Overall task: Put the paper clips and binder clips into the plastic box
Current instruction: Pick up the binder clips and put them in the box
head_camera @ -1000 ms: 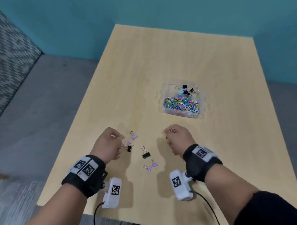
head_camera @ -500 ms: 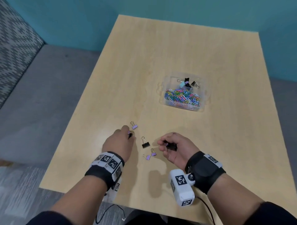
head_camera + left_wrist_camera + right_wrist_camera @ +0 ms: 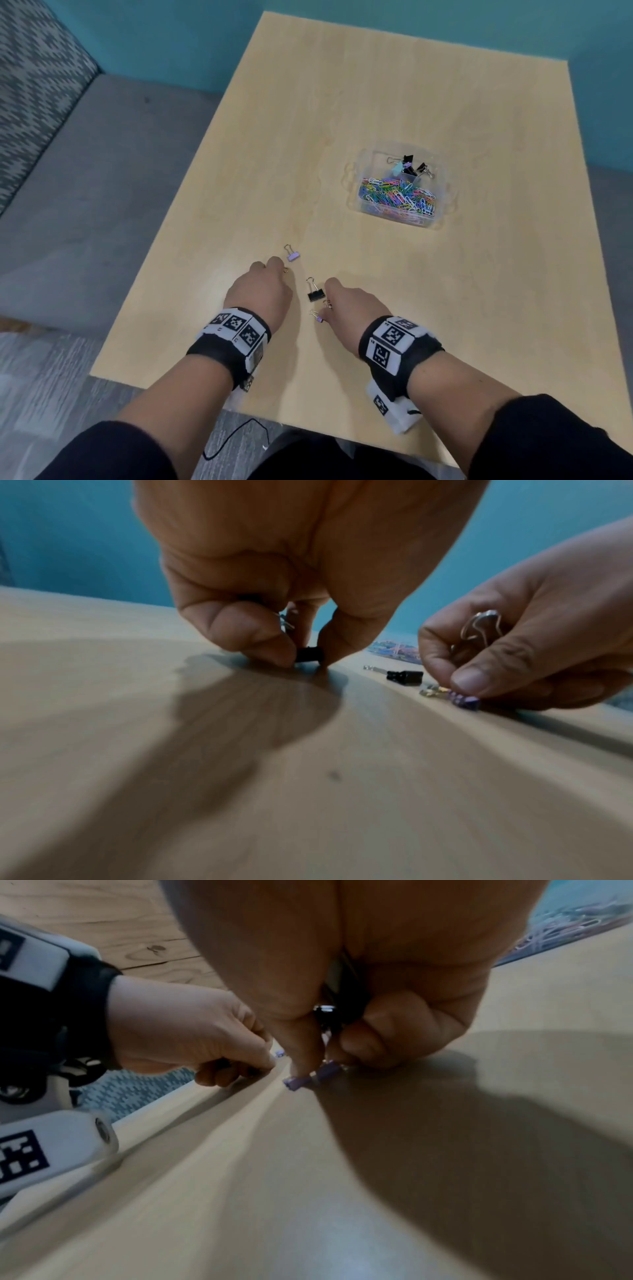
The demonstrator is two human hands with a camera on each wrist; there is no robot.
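Your right hand (image 3: 346, 305) had dropped from chest height a second earlier to the counter (image 3: 376, 85), thumb and finger closing on a small purple clip (image 3: 310, 1076) beside the black clip (image 3: 315, 294) that lay loose between your hands. Wire loops already showed inside its curled fingers in the left wrist view, so it was carrying an earlier pick as well. Your left hand (image 3: 262, 294) had slid forward too and was pinching a little black clip (image 3: 308, 654) against the wood, with more wire tucked in its palm; another purple clip (image 3: 292, 255) sat just beyond its fingertips, untouched.

That suggested you were gathering handfuls rather than making single trips. The plastic box (image 3: 442, 219) stood well apart, up and to your right, already holding a heap of coloured paper clips (image 3: 399, 197) and a few binder clips at its far end. Only a handful of binder clips seemed left outside it, so the job looked close to done.

The counter was pale wood grain with the clips near its front edge. Teal walls closed the far side, grey flooring and a patterned grey panel lay to your left.
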